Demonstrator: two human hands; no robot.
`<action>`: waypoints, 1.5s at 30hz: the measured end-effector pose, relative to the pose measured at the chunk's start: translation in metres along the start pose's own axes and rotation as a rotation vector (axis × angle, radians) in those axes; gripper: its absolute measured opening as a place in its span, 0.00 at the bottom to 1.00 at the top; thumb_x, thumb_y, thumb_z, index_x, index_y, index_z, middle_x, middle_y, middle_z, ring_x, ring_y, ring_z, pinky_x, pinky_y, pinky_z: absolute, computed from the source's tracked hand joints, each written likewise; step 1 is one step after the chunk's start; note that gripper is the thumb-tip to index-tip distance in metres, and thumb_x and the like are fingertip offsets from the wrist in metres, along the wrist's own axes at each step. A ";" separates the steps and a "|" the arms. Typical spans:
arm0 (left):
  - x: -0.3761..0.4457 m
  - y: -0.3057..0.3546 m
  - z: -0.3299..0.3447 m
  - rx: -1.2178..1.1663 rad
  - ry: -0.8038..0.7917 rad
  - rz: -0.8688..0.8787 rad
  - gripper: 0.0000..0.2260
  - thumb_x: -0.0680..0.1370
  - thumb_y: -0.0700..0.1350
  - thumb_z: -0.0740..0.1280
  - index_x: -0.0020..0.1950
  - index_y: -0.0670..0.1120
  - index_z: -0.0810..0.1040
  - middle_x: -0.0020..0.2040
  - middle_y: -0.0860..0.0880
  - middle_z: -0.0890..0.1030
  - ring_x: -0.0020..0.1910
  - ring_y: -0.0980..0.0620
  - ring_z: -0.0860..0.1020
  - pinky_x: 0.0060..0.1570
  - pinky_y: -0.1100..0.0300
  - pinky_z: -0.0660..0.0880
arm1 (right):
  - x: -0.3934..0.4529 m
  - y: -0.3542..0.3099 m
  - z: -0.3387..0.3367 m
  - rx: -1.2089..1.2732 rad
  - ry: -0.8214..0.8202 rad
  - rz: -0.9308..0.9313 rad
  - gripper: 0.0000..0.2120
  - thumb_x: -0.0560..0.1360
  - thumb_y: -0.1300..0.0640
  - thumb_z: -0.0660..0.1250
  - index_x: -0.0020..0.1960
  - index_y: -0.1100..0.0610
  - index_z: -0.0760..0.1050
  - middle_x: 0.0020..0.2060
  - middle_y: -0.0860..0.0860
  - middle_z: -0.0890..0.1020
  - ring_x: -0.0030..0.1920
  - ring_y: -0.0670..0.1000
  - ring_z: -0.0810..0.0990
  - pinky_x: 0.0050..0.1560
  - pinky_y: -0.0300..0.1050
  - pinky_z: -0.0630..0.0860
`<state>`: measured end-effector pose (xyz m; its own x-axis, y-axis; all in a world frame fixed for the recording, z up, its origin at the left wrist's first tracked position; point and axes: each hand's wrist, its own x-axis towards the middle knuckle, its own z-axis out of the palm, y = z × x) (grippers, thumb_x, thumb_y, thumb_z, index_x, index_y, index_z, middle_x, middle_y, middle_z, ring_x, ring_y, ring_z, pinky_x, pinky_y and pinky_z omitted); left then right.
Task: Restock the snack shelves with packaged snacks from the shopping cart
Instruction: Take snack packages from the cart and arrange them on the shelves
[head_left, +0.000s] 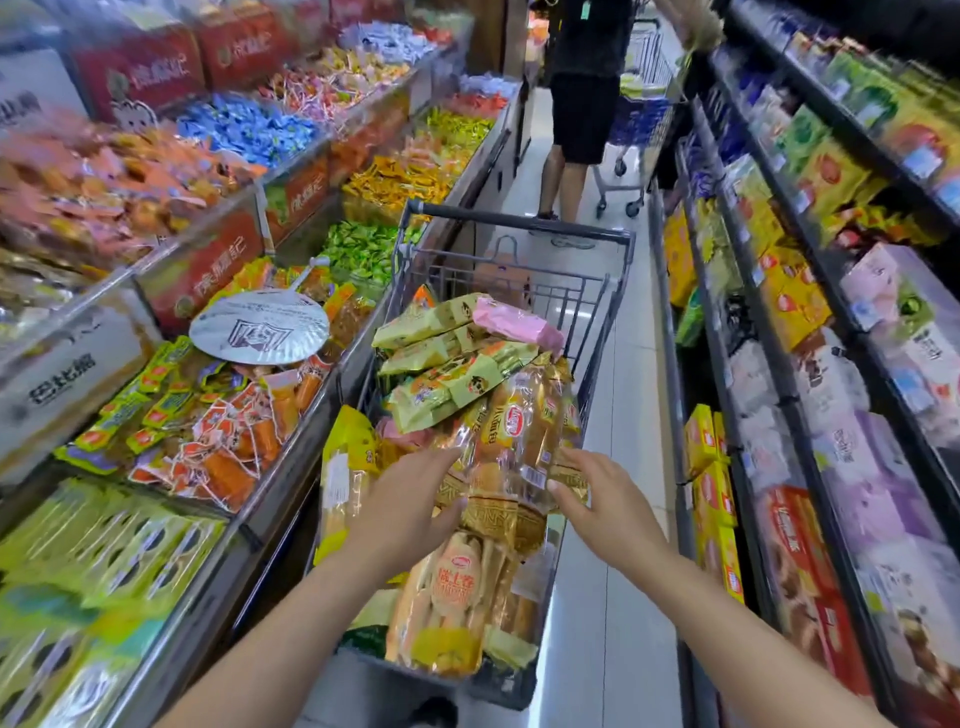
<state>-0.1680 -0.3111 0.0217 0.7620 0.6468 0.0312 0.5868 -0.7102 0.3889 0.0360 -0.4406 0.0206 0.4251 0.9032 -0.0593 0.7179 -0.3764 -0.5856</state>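
Both grips engage one clear bread bag (519, 447) lying on top of the load in the shopping cart (519, 228). Left hand (410, 499): fingers lie against the bag's left side, thumb at its lower edge. Right hand (602, 499): fingers loosely bent, touching the bag's right edge. Green-yellow snack packs (441, 364) and a pink pack (519, 325) fill the cart beyond. Snack shelves (810, 364) stand to the right, candy bins (218, 405) to the left.
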 end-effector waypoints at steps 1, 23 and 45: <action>0.009 -0.005 0.003 0.007 -0.021 0.003 0.26 0.80 0.55 0.63 0.76 0.50 0.61 0.71 0.52 0.69 0.70 0.51 0.67 0.66 0.56 0.66 | 0.008 0.001 0.004 0.003 -0.015 0.028 0.23 0.79 0.47 0.61 0.73 0.50 0.63 0.69 0.48 0.69 0.69 0.47 0.65 0.64 0.40 0.63; 0.116 -0.102 0.076 -0.094 -0.349 0.169 0.26 0.80 0.54 0.61 0.76 0.47 0.62 0.73 0.49 0.69 0.71 0.48 0.66 0.68 0.54 0.64 | 0.083 -0.008 0.122 0.125 0.040 0.512 0.44 0.75 0.42 0.66 0.79 0.51 0.42 0.78 0.49 0.45 0.77 0.50 0.48 0.74 0.48 0.55; 0.097 -0.019 0.054 -0.873 -0.511 -0.145 0.37 0.73 0.70 0.60 0.77 0.58 0.55 0.70 0.59 0.65 0.68 0.58 0.63 0.69 0.54 0.60 | -0.068 -0.044 0.063 0.570 0.329 0.490 0.27 0.76 0.58 0.68 0.70 0.40 0.65 0.64 0.33 0.73 0.63 0.37 0.73 0.60 0.42 0.75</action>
<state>-0.0905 -0.2498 -0.0326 0.8450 0.3692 -0.3869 0.4343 -0.0516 0.8993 -0.0590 -0.4722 -0.0001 0.8214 0.5233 -0.2267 0.0562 -0.4699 -0.8809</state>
